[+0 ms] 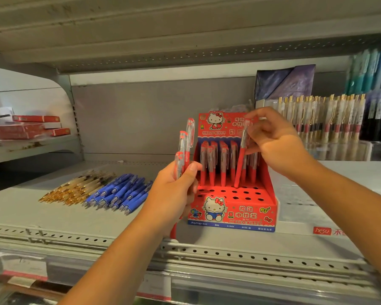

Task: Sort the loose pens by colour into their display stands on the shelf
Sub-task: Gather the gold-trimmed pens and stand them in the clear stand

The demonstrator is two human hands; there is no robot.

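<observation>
R hand [273, 139] is pinching one red pen [241, 159] near its clip end, thumb + fingertips curled on the barrel. Pen's long axis is running near vertical but leaning: top toward the R hand, tip pointing down and left into the stand [233, 208]. Tip is sitting at the front edge of the filled rows, at or just over a hole; can't tell whether it's seated. Empty holes [235, 198] are lying in front of the tip, i.e. toward the person, so free slots are nearer than the pens already standing. Judgement: next move is turning on bringing the pen upright over its hole, then pressing straight down; w/ the present lean it's likely fouling its neighbours. L hand [174, 190] is gripping a bunch of red pens [184, 148], clips up, just left of the stand, well placed for feeding the R hand. Further left on the shelf [53, 216], blue pens [119, 192] and gold pens [75, 188] are lying loose in two piles side by side, well apart from the stand, nearer the L hand.
</observation>
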